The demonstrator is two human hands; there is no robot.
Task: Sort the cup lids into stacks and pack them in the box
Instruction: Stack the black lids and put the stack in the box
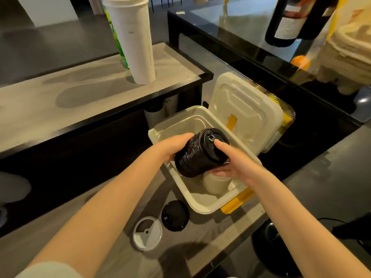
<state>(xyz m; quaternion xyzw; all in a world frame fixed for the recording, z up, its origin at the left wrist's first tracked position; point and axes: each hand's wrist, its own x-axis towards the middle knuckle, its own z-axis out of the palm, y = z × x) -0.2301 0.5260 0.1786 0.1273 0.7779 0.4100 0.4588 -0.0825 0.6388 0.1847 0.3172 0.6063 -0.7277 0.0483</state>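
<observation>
A stack of black cup lids (197, 155) lies tilted on its side above the open white box (174, 122). My left hand (174, 146) grips the stack at its left end. My right hand (230, 163) holds it from below and the right, thumb on the top lid. Under the stack, inside the box, stands a pale stack of white lids (215, 184). One single black lid (175, 215) and one clear lid (147, 233) lie flat on the counter in front of the box.
The box's hinged lid (247, 111) stands open at the back right, with yellow clips (236, 203) on the box's near side. A tall stack of white cups (133, 41) stands on the raised shelf at the back left. A dark glass counter runs along the right.
</observation>
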